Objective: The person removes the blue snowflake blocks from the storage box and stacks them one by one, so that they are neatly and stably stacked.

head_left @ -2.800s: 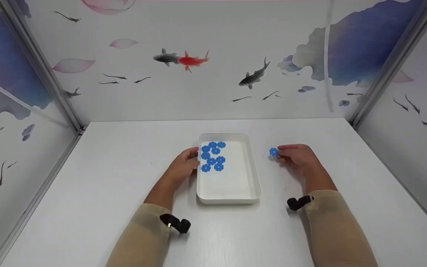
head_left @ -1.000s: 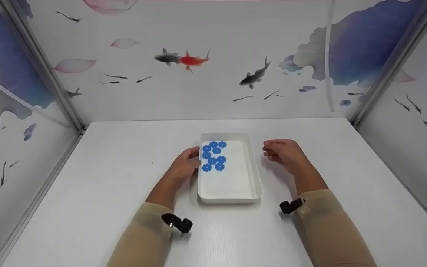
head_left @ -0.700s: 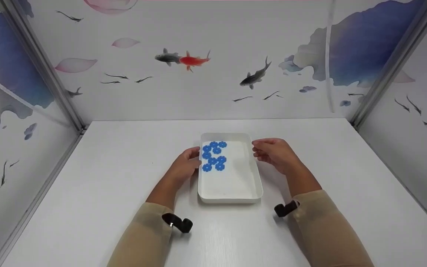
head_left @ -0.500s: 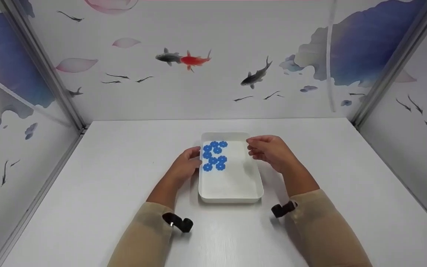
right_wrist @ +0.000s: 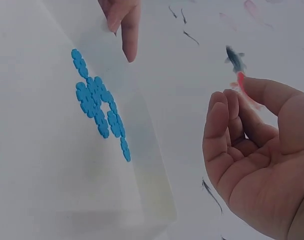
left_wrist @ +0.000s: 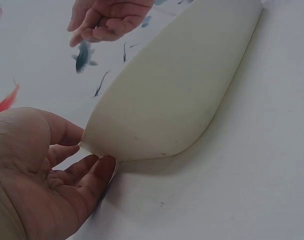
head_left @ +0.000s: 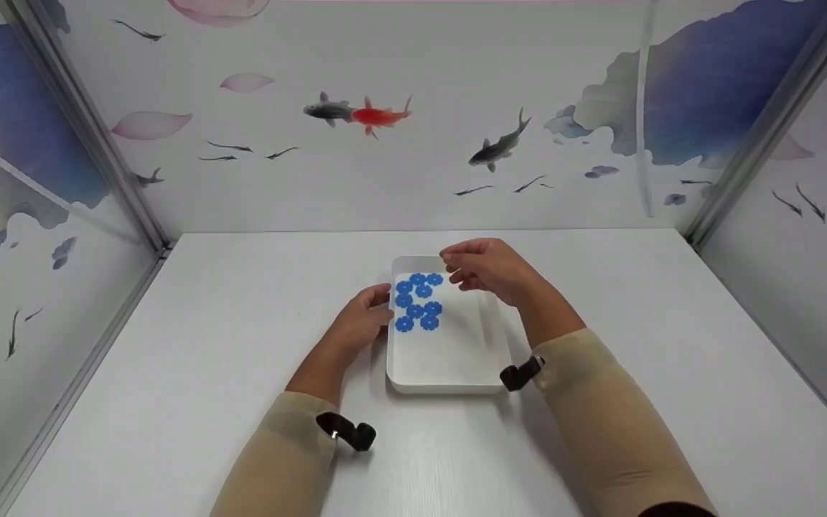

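Note:
A white rectangular tray (head_left: 449, 366) stands on the table, long side pointing away from me. Several blue flower-shaped pieces (head_left: 415, 311) lie flat inside, grouped along its left and far part. My left hand (head_left: 357, 323) holds the tray's left wall; in the left wrist view, its fingers (left_wrist: 104, 167) reach the rim and lower edge. Over the tray's far right part hovers my right hand (head_left: 489, 273), thumb and forefinger tips brought close together, the other fingers curled. No blue shows at those fingertips (right_wrist: 232, 100), and I cannot tell whether they pinch anything.
A white table (head_left: 191, 373) surrounds the tray. Behind it rises a white panel (head_left: 255, 194) printed with fish and petals, with side panels framed by metal posts (head_left: 758, 129). Black wrist cameras (head_left: 354, 433) stick out from both sleeves.
Earlier my right hand pinched a blue flower-shaped piece right of the tray; that piece no longer shows. The hand has moved left and away, over the tray. The left hand stays put.

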A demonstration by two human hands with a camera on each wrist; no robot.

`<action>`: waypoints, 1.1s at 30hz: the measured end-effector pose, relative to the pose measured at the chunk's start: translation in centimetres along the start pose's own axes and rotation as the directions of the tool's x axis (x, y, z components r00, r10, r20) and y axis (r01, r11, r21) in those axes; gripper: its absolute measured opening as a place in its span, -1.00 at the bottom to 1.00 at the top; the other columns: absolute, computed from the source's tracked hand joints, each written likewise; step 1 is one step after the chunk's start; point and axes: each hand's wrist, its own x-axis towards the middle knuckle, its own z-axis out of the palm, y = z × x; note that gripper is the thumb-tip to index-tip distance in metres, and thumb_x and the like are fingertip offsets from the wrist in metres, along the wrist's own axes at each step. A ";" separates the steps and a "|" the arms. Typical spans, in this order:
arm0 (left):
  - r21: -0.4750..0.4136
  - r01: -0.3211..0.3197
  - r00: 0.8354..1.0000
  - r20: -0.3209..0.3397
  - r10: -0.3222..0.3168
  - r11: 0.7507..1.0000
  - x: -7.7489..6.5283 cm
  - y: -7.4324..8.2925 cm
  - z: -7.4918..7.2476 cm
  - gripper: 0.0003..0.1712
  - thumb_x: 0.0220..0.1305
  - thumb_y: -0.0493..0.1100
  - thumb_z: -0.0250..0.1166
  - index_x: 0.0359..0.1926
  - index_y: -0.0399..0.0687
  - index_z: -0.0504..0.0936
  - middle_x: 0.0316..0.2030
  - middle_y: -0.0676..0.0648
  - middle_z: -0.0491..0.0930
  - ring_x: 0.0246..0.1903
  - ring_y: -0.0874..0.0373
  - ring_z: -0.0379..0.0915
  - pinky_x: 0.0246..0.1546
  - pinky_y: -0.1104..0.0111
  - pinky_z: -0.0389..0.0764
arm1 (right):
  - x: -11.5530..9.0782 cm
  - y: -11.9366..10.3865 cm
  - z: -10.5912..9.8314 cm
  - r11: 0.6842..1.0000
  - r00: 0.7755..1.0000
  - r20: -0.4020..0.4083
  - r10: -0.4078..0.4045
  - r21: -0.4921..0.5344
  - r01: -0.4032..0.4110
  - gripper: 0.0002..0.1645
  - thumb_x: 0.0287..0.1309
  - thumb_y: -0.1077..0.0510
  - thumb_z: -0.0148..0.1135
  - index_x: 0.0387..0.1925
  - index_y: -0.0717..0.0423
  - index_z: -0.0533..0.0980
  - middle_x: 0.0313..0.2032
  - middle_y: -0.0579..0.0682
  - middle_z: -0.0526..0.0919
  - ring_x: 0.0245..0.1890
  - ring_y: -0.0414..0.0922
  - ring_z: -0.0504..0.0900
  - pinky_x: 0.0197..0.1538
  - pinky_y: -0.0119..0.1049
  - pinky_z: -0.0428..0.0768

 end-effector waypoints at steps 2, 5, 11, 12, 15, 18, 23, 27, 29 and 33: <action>-0.006 0.004 1.000 -0.005 -0.004 1.000 0.1 -0.1 0.1 -0.33 0.53 -0.12 0.19 0.59 0.25 0.35 0.56 0.04 0.40 0.53 0.01 0.39 0.57 -0.01 0.39 | 0.8 0.1 0.3 1.000 1.000 0.028 0.012 -0.015 -0.011 -0.62 0.45 -0.09 0.35 0.16 -0.04 0.70 0.16 0.13 0.72 0.19 0.18 0.72 0.12 -0.26 0.77; -0.008 -0.001 1.000 -0.007 0.001 1.000 0.2 -0.1 0.2 -0.33 0.52 -0.12 0.19 0.59 0.23 0.35 0.56 0.02 0.40 0.52 0.01 0.39 0.56 -0.01 0.41 | 2.0 0.6 0.6 0.999 0.997 0.062 0.037 0.006 -0.038 -0.53 0.42 -0.07 0.38 0.24 0.02 0.66 0.24 0.19 0.69 0.28 0.24 0.67 0.17 -0.25 0.76; -0.004 -0.007 1.000 0.000 0.007 1.000 0.2 0.1 0.1 -0.32 0.53 -0.12 0.19 0.60 0.21 0.35 0.55 0.02 0.40 0.51 0.01 0.40 0.55 0.01 0.42 | 3.7 1.5 0.8 0.998 0.985 0.161 0.062 -0.012 -0.060 -0.42 0.36 0.08 0.45 0.34 0.16 0.58 0.30 0.26 0.65 0.26 0.16 0.71 0.23 -0.21 0.74; -0.007 -0.008 1.000 0.001 0.008 1.000 0.2 0.1 0.1 -0.32 0.53 -0.12 0.19 0.60 0.20 0.35 0.55 0.01 0.40 0.51 0.01 0.40 0.55 0.01 0.42 | 3.9 1.7 0.8 0.997 0.981 0.181 0.072 -0.043 -0.066 -0.42 0.33 0.11 0.47 0.33 0.15 0.60 0.28 0.24 0.68 0.23 0.13 0.73 0.23 -0.21 0.74; -0.010 -0.007 1.000 0.002 0.007 1.000 0.2 0.0 0.0 -0.32 0.53 -0.12 0.19 0.61 0.19 0.34 0.56 0.00 0.40 0.52 0.01 0.40 0.55 0.01 0.43 | 4.3 2.1 1.0 0.988 0.966 0.234 0.112 -0.132 -0.083 -0.44 0.27 0.16 0.52 0.29 0.12 0.64 0.24 0.14 0.73 0.17 0.04 0.76 0.26 -0.19 0.73; -0.008 -0.006 1.000 0.002 0.006 1.000 0.1 -0.1 0.0 -0.32 0.53 -0.12 0.19 0.61 0.20 0.34 0.57 0.00 0.38 0.53 0.01 0.39 0.56 0.01 0.42 | 4.8 2.9 1.2 0.978 0.961 0.235 0.146 -0.184 -0.103 -0.48 0.21 0.17 0.56 0.21 0.05 0.70 0.17 0.05 0.78 0.13 -0.02 0.75 0.25 -0.20 0.73; 0.002 -0.008 1.000 0.002 0.008 1.000 0.1 -0.2 0.1 -0.33 0.53 -0.09 0.19 0.60 0.21 0.35 0.57 0.01 0.39 0.52 0.01 0.39 0.56 0.00 0.41 | 5.0 3.9 1.3 0.963 0.970 0.184 0.156 -0.246 -0.109 -0.60 0.19 0.12 0.60 0.08 -0.08 0.77 0.07 -0.06 0.81 0.07 -0.04 0.75 0.15 -0.27 0.75; -0.002 -0.023 1.000 0.007 0.023 1.000 0.2 -0.2 0.0 -0.33 0.53 -0.11 0.18 0.59 0.21 0.36 0.56 0.00 0.40 0.52 -0.01 0.39 0.55 0.00 0.42 | 5.0 4.0 1.3 0.945 0.976 0.161 0.147 -0.313 -0.091 -0.64 0.15 0.12 0.62 0.01 -0.11 0.80 0.02 -0.07 0.82 0.02 -0.06 0.75 0.12 -0.29 0.75; -0.010 -0.029 1.000 0.009 0.029 1.000 0.2 -0.2 0.0 -0.33 0.52 -0.13 0.18 0.59 0.20 0.36 0.56 -0.01 0.39 0.53 -0.01 0.38 0.55 0.01 0.43 | 5.1 4.0 1.3 0.935 0.977 0.157 0.144 -0.346 -0.082 -0.66 0.15 0.14 0.61 -0.01 -0.12 0.80 0.02 -0.08 0.82 0.02 -0.07 0.73 0.16 -0.26 0.74; -0.016 -0.021 1.000 0.009 0.021 1.000 0.1 -0.2 -0.2 -0.32 0.52 -0.14 0.18 0.60 0.20 0.35 0.57 0.00 0.39 0.52 -0.01 0.39 0.55 0.02 0.43 | 5.0 4.1 1.5 0.908 0.977 0.160 0.144 -0.414 -0.066 -0.66 0.20 0.19 0.55 0.00 -0.17 0.79 0.07 -0.10 0.79 0.10 -0.06 0.67 0.32 -0.17 0.66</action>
